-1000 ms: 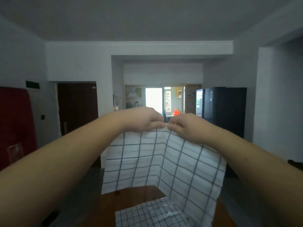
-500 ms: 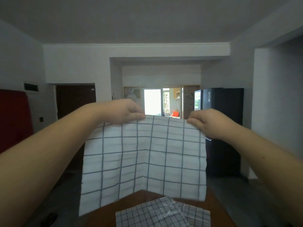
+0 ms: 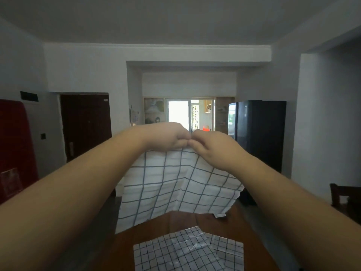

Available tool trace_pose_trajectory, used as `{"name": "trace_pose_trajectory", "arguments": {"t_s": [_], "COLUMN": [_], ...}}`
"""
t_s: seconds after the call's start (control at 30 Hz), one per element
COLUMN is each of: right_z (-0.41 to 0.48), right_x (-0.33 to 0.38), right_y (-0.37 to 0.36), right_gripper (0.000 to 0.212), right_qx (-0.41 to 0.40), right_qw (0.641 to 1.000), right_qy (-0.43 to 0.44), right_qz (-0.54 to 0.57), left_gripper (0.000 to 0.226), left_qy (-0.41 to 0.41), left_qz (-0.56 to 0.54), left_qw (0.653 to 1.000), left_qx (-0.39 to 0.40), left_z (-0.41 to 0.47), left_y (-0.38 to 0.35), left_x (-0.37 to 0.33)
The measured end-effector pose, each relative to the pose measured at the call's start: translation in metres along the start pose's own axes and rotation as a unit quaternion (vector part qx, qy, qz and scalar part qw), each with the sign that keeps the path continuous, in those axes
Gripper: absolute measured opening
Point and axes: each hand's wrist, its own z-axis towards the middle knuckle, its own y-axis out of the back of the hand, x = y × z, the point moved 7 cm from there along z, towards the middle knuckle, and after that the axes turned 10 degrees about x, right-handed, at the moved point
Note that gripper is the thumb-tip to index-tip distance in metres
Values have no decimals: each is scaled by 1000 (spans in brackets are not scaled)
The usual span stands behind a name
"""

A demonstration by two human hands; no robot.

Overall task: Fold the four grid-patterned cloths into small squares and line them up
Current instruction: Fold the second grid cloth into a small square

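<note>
**A:** Is there any writing we can read?

**B:** Starting at the left, past the red panel (image 3: 13,143), the dark door (image 3: 86,124) has a pale spot at its top right corner. It may be a sticker, but it is too blurred to read. Farther right, a small tag (image 3: 219,215) hangs at the lower right corner of the held cloth (image 3: 175,188), and its print is too small for us.

**A:** How do the edges lie, and how much room do we have?

**B:** The held cloth hangs in the air over the far end of the table (image 3: 156,229). Its lower left corner hangs lowest, past the table's left side. Nearer us, a fine-grid cloth (image 3: 175,251) lies flat on the wood, overlapping a second cloth (image 3: 228,249) to its right. Both lie apart from the hanging one. The black refrigerator (image 3: 259,133) stands beyond on the right, and a chair (image 3: 343,196) at the far right is well apart from our arms.

**A:** And our grip?

**B:** Our left hand (image 3: 168,136) and right hand (image 3: 213,147) each pinch the cloth's top edge with curled fingers. The hands touch at the middle, and the whole cloth hangs below them, creased down the centre.
</note>
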Motion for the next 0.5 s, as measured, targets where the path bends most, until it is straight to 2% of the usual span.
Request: {"name": "trace_pose_trajectory", "arguments": {"t_s": [0.1,0.23,0.33,0.5], "right_z": [2,-1,1,7], "right_x": [-5,-8,-13,-27], "right_y": [-1,-8,-10,-9], "right_gripper": [33,40,32,22], "right_qx": [-14,-2,21,62], "right_qw": [1000,999,997,996], "right_qy": [-8,-1,-4,-4], "right_qz": [-6,-38,-74,-64], "left_gripper": [34,34,31,27], "left_qy": [2,0,14,56], "left_qz": [17,-34,-55,-46], "left_qw": [1000,999,998,997], "left_qx": [-19,-28,-16,-14], "left_z": [4,2,-2,-22], "left_y": [-2,-11,-18,-22], "left_x": [3,11,12,32]}}
